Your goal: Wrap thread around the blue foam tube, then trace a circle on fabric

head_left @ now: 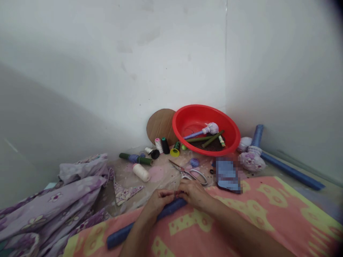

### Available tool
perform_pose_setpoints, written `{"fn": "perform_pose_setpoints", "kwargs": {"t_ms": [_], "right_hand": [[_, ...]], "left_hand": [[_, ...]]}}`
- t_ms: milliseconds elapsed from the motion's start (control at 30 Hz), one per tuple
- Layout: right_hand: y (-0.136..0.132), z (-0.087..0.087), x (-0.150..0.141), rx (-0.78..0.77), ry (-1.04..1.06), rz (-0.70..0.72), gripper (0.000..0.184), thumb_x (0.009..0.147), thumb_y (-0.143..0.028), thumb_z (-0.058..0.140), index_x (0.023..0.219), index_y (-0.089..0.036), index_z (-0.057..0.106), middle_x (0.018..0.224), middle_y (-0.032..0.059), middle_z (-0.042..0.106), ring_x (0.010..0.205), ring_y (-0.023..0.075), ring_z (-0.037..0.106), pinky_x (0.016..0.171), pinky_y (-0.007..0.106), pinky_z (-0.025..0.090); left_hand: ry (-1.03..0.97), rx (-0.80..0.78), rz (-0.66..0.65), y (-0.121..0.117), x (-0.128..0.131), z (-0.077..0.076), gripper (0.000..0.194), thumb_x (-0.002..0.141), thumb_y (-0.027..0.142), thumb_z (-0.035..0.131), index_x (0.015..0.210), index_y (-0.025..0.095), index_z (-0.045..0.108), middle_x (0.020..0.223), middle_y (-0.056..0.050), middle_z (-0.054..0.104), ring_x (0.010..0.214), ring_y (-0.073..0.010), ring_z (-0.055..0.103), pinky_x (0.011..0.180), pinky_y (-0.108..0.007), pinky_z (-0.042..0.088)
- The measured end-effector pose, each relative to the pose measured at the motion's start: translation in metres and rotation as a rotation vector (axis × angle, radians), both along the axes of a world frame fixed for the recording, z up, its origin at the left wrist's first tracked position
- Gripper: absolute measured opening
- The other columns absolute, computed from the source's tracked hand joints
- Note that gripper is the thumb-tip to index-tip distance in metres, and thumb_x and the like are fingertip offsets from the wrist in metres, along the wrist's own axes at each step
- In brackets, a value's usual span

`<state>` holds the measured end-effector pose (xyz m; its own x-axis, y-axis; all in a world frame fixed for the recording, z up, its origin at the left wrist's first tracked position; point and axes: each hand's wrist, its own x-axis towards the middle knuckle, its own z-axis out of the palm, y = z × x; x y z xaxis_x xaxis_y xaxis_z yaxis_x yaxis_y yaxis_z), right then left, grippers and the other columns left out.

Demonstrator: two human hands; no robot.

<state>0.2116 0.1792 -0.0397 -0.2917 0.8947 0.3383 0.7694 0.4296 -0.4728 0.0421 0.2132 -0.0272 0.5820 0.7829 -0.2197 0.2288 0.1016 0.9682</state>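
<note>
A blue wrapped rod (120, 237) lies slantwise over a pink-and-yellow cloth (193, 235), and its upper end runs under my right hand. My left hand (160, 200) is closed above the rod, fingertips pinched together close to those of my right; what they pinch is too small to make out. My right hand (192, 192) curls over the rod's upper end with bent fingers. Just beyond the hands rest scissors (187, 174) with grey handles and a small ball of purple thread (194, 162). The rod's far tip is hidden by my right hand.
A red basin (177, 126) holds green sticks and a cloth-headed mallet. Around it are a cardboard disc (160, 126), thread spools (164, 145), a green stick (148, 161), a white spool (141, 172), a phone (227, 175), a blue-handled mallet (292, 170) and floral fabric (72, 200).
</note>
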Motion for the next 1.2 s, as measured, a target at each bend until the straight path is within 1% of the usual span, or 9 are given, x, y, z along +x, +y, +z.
{"fn": "perform_pose_setpoints", "kwargs": {"t_ms": [67,133,300,400,533,667,833,1000,1200], "right_hand": [[0.000,0.000,-0.001,0.000,-0.016,0.016,0.018,0.074,-0.016,0.048,0.079,-0.022,0.065,0.081,0.0016,0.062,0.075,0.0131,0.054,0.061,0.021,0.034],[0.000,-0.001,-0.002,0.018,-0.039,0.028,0.020,0.074,-0.014,0.046,0.078,-0.022,0.065,0.079,0.0017,0.062,0.073,0.0128,0.054,0.059,0.021,0.033],[0.002,-0.007,-0.004,0.069,-0.072,0.015,0.016,0.076,-0.019,0.048,0.076,-0.021,0.064,0.076,0.0026,0.060,0.070,0.0130,0.052,0.056,0.022,0.032],[0.004,-0.010,-0.005,0.071,-0.073,0.000,0.014,0.075,-0.020,0.049,0.075,-0.020,0.063,0.074,0.0023,0.059,0.070,0.0129,0.052,0.057,0.021,0.033],[0.005,-0.015,-0.006,0.079,-0.043,0.003,0.013,0.076,-0.019,0.050,0.076,-0.020,0.063,0.074,0.0014,0.058,0.072,0.0123,0.051,0.059,0.021,0.034],[0.005,-0.017,-0.009,0.073,0.019,-0.008,0.012,0.077,-0.024,0.052,0.076,-0.020,0.063,0.076,0.0013,0.057,0.073,0.0122,0.052,0.061,0.021,0.035],[0.005,-0.014,-0.014,0.067,0.118,-0.018,0.013,0.077,-0.028,0.053,0.078,-0.022,0.064,0.078,0.0001,0.057,0.074,0.0112,0.052,0.062,0.020,0.035],[0.005,-0.015,-0.015,0.069,0.170,-0.045,0.009,0.075,-0.024,0.054,0.074,-0.020,0.062,0.075,-0.0009,0.056,0.070,0.0101,0.051,0.060,0.019,0.034],[0.007,-0.019,-0.012,0.066,0.251,0.003,0.006,0.073,-0.018,0.056,0.073,-0.019,0.061,0.075,-0.0006,0.055,0.072,0.0107,0.052,0.063,0.019,0.037]], "left_hand": [[-0.012,0.040,-0.031,0.001,0.000,-0.003,0.034,0.057,0.039,0.066,0.081,0.015,0.070,0.070,-0.004,0.067,0.063,-0.0162,0.055,0.063,-0.027,0.039],[-0.005,0.090,-0.023,0.002,0.002,-0.005,0.032,0.057,0.037,0.066,0.080,0.015,0.070,0.071,-0.004,0.067,0.064,-0.0169,0.055,0.064,-0.027,0.039],[0.018,0.144,-0.010,0.000,0.006,-0.006,0.025,0.059,0.036,0.064,0.073,0.016,0.071,0.067,-0.002,0.066,0.064,-0.0170,0.054,0.062,-0.026,0.038],[0.011,0.121,-0.042,0.002,0.002,-0.008,0.025,0.059,0.036,0.064,0.074,0.016,0.070,0.063,-0.001,0.064,0.059,-0.0147,0.052,0.058,-0.025,0.036],[-0.014,0.071,-0.076,0.006,-0.002,-0.014,0.028,0.056,0.034,0.067,0.077,0.015,0.070,0.063,0.000,0.063,0.058,-0.0133,0.051,0.059,-0.024,0.035],[-0.005,0.041,-0.057,0.006,-0.001,-0.015,0.028,0.054,0.034,0.068,0.075,0.014,0.069,0.060,0.000,0.061,0.055,-0.0124,0.050,0.058,-0.024,0.035],[-0.002,0.016,-0.036,0.003,-0.002,-0.011,0.023,0.054,0.032,0.068,0.068,0.014,0.069,0.056,0.001,0.060,0.053,-0.0111,0.048,0.056,-0.023,0.034],[-0.037,-0.008,-0.056,0.002,-0.007,-0.008,0.028,0.054,0.031,0.067,0.077,0.015,0.070,0.066,-0.001,0.064,0.061,-0.0139,0.052,0.062,-0.025,0.037],[-0.035,0.001,-0.024,0.004,-0.007,-0.014,0.027,0.057,0.031,0.066,0.078,0.015,0.070,0.065,-0.002,0.064,0.059,-0.0134,0.052,0.061,-0.025,0.037]]}}
